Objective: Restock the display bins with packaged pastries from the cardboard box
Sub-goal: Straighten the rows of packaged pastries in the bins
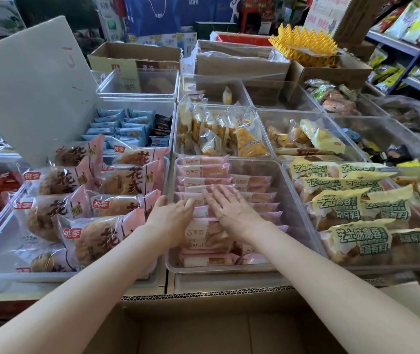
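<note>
A clear plastic display bin (284, 190) in the middle holds rows of pink-wrapped long pastries (205, 172). My left hand (172, 213) rests on the bin's left side, thumb over the rim, fingers on a pink pack. My right hand (229, 205) lies flat, fingers spread, pressing on the packs in the bin's middle. Neither hand grips anything. The open cardboard box (203, 325) sits below my forearms at the bottom; what it holds is not visible.
To the left is a bin of round pastries in pink-and-clear bags (89, 208); to the right a bin of yellow-green bagged pastries (352, 213). Further bins, cardboard boxes (239, 60) and a tilted grey board (32, 83) stand behind. Shelves of snacks (418, 44) run at right.
</note>
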Tool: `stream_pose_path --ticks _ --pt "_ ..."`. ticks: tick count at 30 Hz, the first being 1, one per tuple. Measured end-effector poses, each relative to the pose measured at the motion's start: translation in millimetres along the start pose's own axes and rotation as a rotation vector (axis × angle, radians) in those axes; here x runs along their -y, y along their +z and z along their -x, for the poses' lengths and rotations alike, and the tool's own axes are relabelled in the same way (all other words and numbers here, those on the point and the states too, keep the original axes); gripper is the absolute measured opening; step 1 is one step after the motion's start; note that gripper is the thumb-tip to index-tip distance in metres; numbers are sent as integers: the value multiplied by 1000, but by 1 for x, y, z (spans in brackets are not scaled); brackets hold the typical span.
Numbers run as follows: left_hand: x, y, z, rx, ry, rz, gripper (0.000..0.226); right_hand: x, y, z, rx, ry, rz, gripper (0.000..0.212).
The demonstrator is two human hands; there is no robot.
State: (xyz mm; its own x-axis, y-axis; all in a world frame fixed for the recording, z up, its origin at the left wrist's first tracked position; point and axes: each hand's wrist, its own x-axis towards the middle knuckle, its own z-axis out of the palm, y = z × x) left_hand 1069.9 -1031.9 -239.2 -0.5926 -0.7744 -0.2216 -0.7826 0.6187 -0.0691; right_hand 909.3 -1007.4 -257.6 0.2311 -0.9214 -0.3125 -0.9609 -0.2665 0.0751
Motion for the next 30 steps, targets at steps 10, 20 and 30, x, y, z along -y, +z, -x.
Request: stream_pose_path --ticks 10,20,30 --pt "-14 16 -9 35 -29 -199 71 9 2 6 -5 90 30 107" --pt "2 -22 -29 105 3 103 87 -5 -22 0 169 105 -279 122" --pt "16 -4 -57 211 -114 -100 62 -11 -19 -28 95 175 -249 79"
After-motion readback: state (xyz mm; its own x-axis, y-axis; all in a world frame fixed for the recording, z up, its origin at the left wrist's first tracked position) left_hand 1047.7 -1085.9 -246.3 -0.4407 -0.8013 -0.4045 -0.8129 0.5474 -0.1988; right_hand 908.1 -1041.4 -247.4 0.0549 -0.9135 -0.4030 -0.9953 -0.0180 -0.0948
